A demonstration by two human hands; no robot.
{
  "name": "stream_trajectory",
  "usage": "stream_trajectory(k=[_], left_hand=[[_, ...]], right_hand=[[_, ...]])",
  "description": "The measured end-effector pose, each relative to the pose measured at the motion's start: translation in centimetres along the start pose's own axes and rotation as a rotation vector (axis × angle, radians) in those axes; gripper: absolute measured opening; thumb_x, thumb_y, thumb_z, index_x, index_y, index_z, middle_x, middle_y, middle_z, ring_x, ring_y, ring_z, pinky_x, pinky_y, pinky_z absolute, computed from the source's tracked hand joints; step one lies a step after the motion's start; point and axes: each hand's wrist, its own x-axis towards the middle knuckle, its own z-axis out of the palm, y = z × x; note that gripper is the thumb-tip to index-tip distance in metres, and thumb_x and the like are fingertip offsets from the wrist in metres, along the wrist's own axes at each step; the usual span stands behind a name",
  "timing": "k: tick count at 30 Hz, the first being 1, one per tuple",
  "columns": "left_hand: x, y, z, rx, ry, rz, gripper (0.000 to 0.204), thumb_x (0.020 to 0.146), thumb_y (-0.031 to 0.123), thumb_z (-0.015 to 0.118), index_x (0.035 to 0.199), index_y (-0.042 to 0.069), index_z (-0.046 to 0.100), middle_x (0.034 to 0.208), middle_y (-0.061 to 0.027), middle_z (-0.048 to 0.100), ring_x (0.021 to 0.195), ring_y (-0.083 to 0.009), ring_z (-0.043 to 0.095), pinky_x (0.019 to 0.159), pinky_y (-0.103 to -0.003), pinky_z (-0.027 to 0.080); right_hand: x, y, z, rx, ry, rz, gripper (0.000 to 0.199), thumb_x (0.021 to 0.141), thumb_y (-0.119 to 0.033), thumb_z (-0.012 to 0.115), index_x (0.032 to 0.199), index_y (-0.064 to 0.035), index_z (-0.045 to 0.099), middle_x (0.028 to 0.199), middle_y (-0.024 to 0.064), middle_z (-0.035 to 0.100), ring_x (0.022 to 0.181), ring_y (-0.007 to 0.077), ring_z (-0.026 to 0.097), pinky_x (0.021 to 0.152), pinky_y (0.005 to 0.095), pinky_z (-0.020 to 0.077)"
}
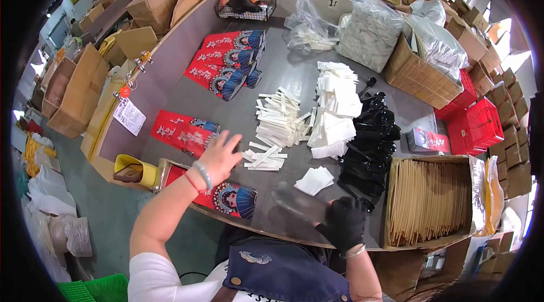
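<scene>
A grey worktable (294, 75) runs through a packing room crowded with brown cardboard cartons (79, 92) and red plastic crates (476, 123), with a second person (425, 1) seated at its far end.

The bare left hand (218, 154) reaches out over the table with its fingers spread and holding nothing; it hovers over the edge of a stack of red printed sleeves (181, 132) and lies just beside a heap of white paper-wrapped sticks (277, 123). A pale bangle and a red cord sit on that wrist.

The right hand (343, 220), in a black glove, is near the table's front edge, curled around something blurred and translucent; what it grips cannot be told. Just beyond it lies a pile of black plastic spoons (371, 143), and to its right an open carton of thin wooden sticks (428, 200).

A folded white napkin (314, 180) lies between the 2 hands, with a bigger stack of napkins (337, 103) further back. Another red sleeve with a blue and white figure (226, 197) rests at the front edge, below the left forearm. More red sleeves (229, 61) are fanned at the back left, near a wire basket (246, 4) and clear bags (368, 30) of white stock.
</scene>
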Motion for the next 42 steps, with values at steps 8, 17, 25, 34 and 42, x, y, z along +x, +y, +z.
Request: stream_trajectory(k=[8,17,25,34,42], left_hand=[[-6.4,7.4,9.9,-0.244,0.185,-0.583,0.083,0.058,0.047,0.083,0.124,0.004,0.055,0.131,-0.0194,0.043,0.124,-0.0413,0.035,0.106,-0.055,0.024],[-6.7,7.8,10.3,-0.323,0.164,-0.625,0.092,0.057,0.049,0.083,0.130,0.004,0.049,0.138,-0.0188,0.038,0.131,-0.0422,0.029,0.109,-0.060,0.016],[-5.6,6.7,9.8,-0.426,0.099,-0.611,0.094,0.060,0.050,0.081,0.134,0.004,0.046,0.141,-0.0178,0.038,0.135,-0.0396,0.026,0.109,-0.063,0.013],[2.5,3.0,11.5,-0.221,0.242,-0.527,0.022,0.074,0.029,0.071,0.088,0.012,0.069,0.089,-0.0091,0.061,0.090,-0.0305,0.060,0.079,-0.044,0.046],[3.9,0.3,12.6,-0.193,0.054,-0.357,0.012,0.078,0.021,0.063,0.080,0.010,0.068,0.086,-0.0120,0.064,0.084,-0.0313,0.063,0.072,-0.044,0.051]], right_hand=[[0.1,-1.5,1.2,0.059,-0.149,-0.019,0.053,0.056,-0.046,0.079,0.095,-0.0129,0.063,0.099,0.0083,0.056,0.096,0.0287,0.052,0.078,0.0438,0.0396],[-0.2,-2.2,1.5,-0.014,-0.201,-0.056,0.056,0.056,-0.048,0.079,0.096,-0.0116,0.065,0.099,0.0092,0.057,0.096,0.0298,0.053,0.081,0.0435,0.0408],[3.0,-5.3,5.4,0.171,-0.236,-0.203,0.060,0.063,-0.053,0.076,0.103,-0.0109,0.063,0.102,0.0118,0.059,0.097,0.0316,0.055,0.081,0.0447,0.0419],[0.3,2.5,5.4,0.267,0.252,0.061,0.045,0.069,-0.038,0.077,0.102,-0.0113,0.065,0.101,0.0124,0.062,0.097,0.0309,0.058,0.083,0.0426,0.0450],[-10.2,20.5,0.6,-0.122,0.670,0.722,0.025,0.073,-0.012,0.069,0.092,-0.0012,0.058,0.093,0.0156,0.057,0.090,0.0345,0.056,0.080,0.0438,0.0458]])
